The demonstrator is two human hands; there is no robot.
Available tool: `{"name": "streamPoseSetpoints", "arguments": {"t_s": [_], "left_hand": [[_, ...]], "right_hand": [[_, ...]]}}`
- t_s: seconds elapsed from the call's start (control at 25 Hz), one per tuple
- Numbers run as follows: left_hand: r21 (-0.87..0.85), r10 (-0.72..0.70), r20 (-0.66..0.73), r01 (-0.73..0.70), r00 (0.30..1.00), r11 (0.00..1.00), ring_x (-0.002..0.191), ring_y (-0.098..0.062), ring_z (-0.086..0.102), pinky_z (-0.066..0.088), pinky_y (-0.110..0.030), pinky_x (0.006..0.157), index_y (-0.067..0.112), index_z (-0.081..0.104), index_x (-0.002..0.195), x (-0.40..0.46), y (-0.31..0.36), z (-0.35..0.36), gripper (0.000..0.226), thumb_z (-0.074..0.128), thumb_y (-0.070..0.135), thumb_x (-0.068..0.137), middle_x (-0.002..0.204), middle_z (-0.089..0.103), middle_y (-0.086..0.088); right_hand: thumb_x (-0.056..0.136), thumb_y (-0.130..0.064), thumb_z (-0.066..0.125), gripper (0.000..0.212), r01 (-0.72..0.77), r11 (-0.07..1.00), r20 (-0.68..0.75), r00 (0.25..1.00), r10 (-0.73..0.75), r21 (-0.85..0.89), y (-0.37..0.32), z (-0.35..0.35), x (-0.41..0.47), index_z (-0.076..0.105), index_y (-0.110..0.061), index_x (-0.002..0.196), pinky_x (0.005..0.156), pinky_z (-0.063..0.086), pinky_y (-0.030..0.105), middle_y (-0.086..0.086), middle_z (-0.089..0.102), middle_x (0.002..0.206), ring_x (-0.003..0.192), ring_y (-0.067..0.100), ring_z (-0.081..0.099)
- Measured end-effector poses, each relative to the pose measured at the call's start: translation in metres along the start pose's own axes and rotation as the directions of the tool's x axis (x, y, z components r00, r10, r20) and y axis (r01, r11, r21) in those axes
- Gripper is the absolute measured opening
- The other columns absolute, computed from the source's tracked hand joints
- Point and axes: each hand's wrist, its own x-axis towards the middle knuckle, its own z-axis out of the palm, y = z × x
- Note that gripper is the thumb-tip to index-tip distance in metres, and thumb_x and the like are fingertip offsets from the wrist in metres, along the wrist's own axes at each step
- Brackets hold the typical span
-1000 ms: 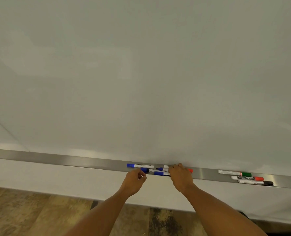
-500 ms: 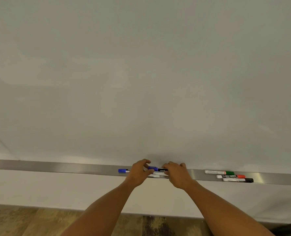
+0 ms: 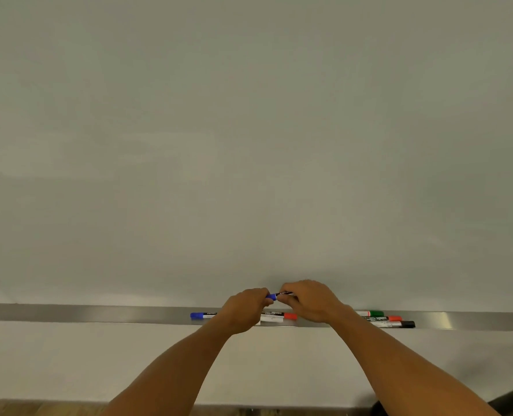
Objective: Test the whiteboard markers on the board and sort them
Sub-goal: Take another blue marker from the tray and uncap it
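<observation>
1. Head view looks down on two bare forearms reaching to a whiteboard [image 3: 249, 145], both hands raised just above its metal tray [image 3: 69, 312].
2. Left hand [image 3: 243, 310] is curled, its fingers pinching the blue cap end of a blue-capped marker [image 3: 276, 295].
3. Right hand [image 3: 309, 301] is curled too, gripping the barrel of that same marker, which lies level between the two hands, close to the board.
4. Another blue marker [image 3: 202, 315] lies in the tray left of the left hand.
5. A red-capped marker [image 3: 282, 316] lies in the tray below the hands.
6. Right of the right hand, a green marker [image 3: 372, 313], a red marker [image 3: 387, 318] and a black marker [image 3: 399, 324] lie together in the tray.
</observation>
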Motion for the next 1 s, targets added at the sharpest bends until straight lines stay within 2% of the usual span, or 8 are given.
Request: {"name": "streamPoseSetpoints", "arguments": {"t_s": [0.12,0.2,0.36,0.48,0.64,0.72,0.84,1.0], "left_hand": [[0.112,0.067,-0.054,-0.06,0.996,0.992,0.083,-0.02,0.057,0.047,-0.033,0.075,0.016,0.053,0.11,0.0,0.007,-0.026,0.016,0.042,0.025,0.102,0.102,0.062,-0.005],[0.193,0.136,-0.093,-0.116,0.986,0.974,0.081,-0.019,0.054,0.046,-0.034,0.075,0.015,0.052,0.109,0.003,0.013,-0.044,0.017,0.042,0.026,0.103,0.103,0.061,-0.006],[0.284,0.25,-0.175,-0.194,0.952,0.939,0.079,-0.014,0.048,0.042,-0.029,0.069,0.015,0.051,0.11,0.007,0.025,-0.068,0.016,0.041,0.025,0.103,0.105,0.059,-0.005],[0.301,0.306,-0.214,-0.235,0.928,0.924,0.083,-0.014,0.049,0.039,-0.026,0.07,0.015,0.051,0.111,0.012,0.029,-0.086,0.018,0.04,0.026,0.104,0.106,0.059,-0.006],[0.371,0.408,-0.218,-0.311,0.887,0.875,0.087,-0.017,0.05,0.042,-0.028,0.073,0.013,0.052,0.114,0.017,0.038,-0.115,0.022,0.038,0.027,0.104,0.108,0.057,-0.006],[0.392,0.429,-0.232,-0.319,0.873,0.863,0.085,-0.017,0.048,0.043,-0.03,0.072,0.011,0.052,0.114,0.02,0.048,-0.124,0.024,0.037,0.027,0.104,0.107,0.057,-0.007],[0.39,0.413,-0.236,-0.303,0.88,0.869,0.075,-0.015,0.044,0.035,-0.029,0.066,0.01,0.051,0.109,0.021,0.062,-0.129,0.025,0.035,0.027,0.105,0.1,0.057,-0.008],[0.335,0.379,-0.154,-0.313,0.913,0.889,0.072,-0.018,0.048,0.038,-0.029,0.066,0.011,0.05,0.107,0.03,0.075,-0.138,0.019,0.037,0.025,0.104,0.098,0.059,-0.009]], "right_hand": [[0.101,-0.052,0.039,0.035,0.006,1.0,-0.074,0.997,-0.008,-0.027,-0.004,-0.02,0.0,0.065,-0.03,0.096,0.056,0.036,0.023,-0.01,0.055,0.065,0.059,0.012,0.05],[0.101,-0.05,0.039,0.035,-0.004,1.0,-0.106,0.994,0.003,-0.009,-0.005,-0.034,0.001,0.063,-0.03,0.087,0.056,0.036,0.024,-0.009,0.053,0.062,0.058,0.013,0.049],[0.101,-0.048,0.041,0.037,-0.067,0.989,-0.026,0.997,0.071,0.132,-0.001,-0.064,0.007,0.067,-0.03,0.082,0.061,0.038,0.025,-0.007,0.056,0.066,0.06,0.01,0.047],[0.1,-0.051,0.042,0.039,-0.134,0.967,0.039,0.991,0.128,0.216,-0.006,-0.091,0.012,0.07,-0.032,0.079,0.066,0.04,0.028,-0.006,0.059,0.072,0.064,0.011,0.049],[0.101,-0.047,0.045,0.043,-0.129,0.898,0.09,0.991,0.1,0.42,-0.006,-0.126,0.009,0.074,-0.022,0.08,0.066,0.036,0.028,-0.003,0.049,0.064,0.061,0.011,0.041],[0.101,-0.045,0.046,0.043,-0.12,0.881,0.096,0.992,0.085,0.458,-0.003,-0.141,0.006,0.075,-0.019,0.082,0.066,0.034,0.029,-0.002,0.046,0.062,0.06,0.011,0.038],[0.101,-0.046,0.047,0.043,-0.115,0.897,0.091,0.992,0.084,0.427,0.002,-0.16,0.001,0.076,-0.023,0.08,0.064,0.034,0.027,-0.003,0.046,0.058,0.057,0.01,0.036],[0.101,-0.046,0.046,0.042,-0.133,0.895,0.091,0.99,0.104,0.426,0.004,-0.169,-0.005,0.076,-0.022,0.083,0.061,0.034,0.023,-0.004,0.047,0.057,0.056,0.01,0.036]]}}
